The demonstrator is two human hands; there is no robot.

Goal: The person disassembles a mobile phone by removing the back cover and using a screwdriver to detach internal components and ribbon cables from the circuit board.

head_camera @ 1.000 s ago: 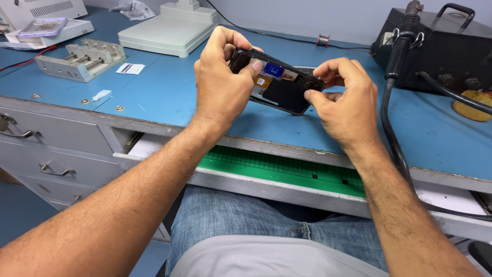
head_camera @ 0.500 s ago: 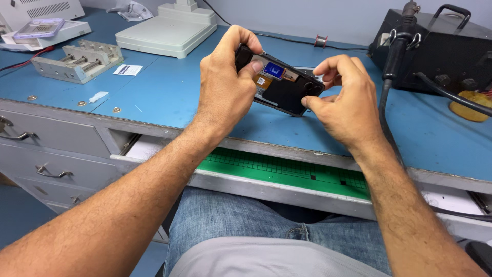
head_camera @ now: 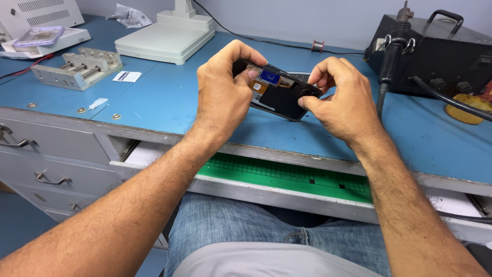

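Both hands hold an opened black phone [head_camera: 279,95] above the blue bench [head_camera: 169,97]: the left hand [head_camera: 225,95] grips its left end, and the right hand [head_camera: 341,100] pinches the right end by the fingertips. A green cutting mat [head_camera: 287,177] lies in the open drawer below. A grey metal clamp jig [head_camera: 77,66] sits far left, and a black soldering station [head_camera: 435,51] far right.

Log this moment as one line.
left hand: grips opened phone | right hand: pinches its other end | phone: held above blue bench | drawer: open
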